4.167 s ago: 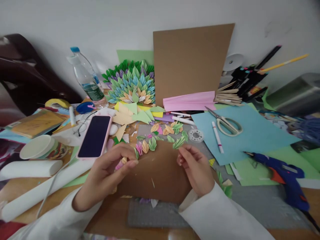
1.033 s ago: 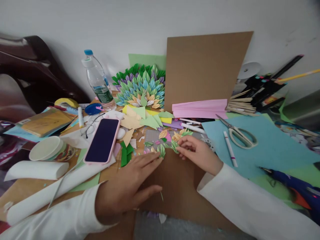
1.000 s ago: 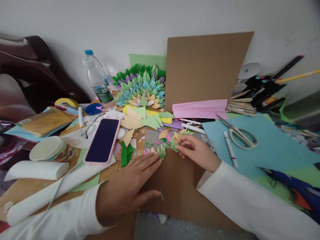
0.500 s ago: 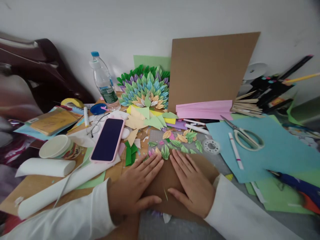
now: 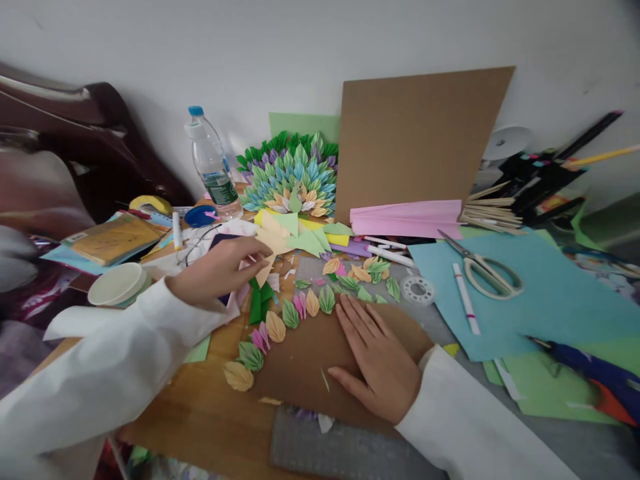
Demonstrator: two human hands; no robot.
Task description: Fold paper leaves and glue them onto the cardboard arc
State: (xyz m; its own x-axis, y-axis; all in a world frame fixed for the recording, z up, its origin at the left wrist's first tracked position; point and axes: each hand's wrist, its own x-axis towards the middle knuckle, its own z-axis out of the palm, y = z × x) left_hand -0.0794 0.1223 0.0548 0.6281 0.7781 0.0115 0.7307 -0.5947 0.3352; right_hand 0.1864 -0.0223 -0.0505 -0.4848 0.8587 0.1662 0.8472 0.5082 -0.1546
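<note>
My right hand (image 5: 373,360) lies flat on a brown cardboard piece (image 5: 300,367) with a curved edge, its fingers stretched out. Along the left part of that edge runs a row of pleated paper leaves in green (image 5: 291,314), pink (image 5: 261,337) and pale orange (image 5: 239,377). My left hand (image 5: 227,267) hovers left of the cardboard, over the phone (image 5: 227,239), partly hiding it. Its thumb and fingers are apart, with nothing visible between them. Loose pleated leaves (image 5: 370,270) rest beyond the cardboard on a grey cutting mat (image 5: 350,443).
A feathered paper peacock (image 5: 295,180) and a cardboard sheet (image 5: 420,140) lean by the wall. Scissors (image 5: 493,273) and a marker (image 5: 466,299) lie on blue paper at right, near a blue glue gun (image 5: 585,363). Water bottles (image 5: 217,180) and a round tub (image 5: 117,283) stand at left.
My left hand has lifted off the cardboard and moved up and left over the phone, uncovering the leaf row. My right hand stays flat on the cardboard.
</note>
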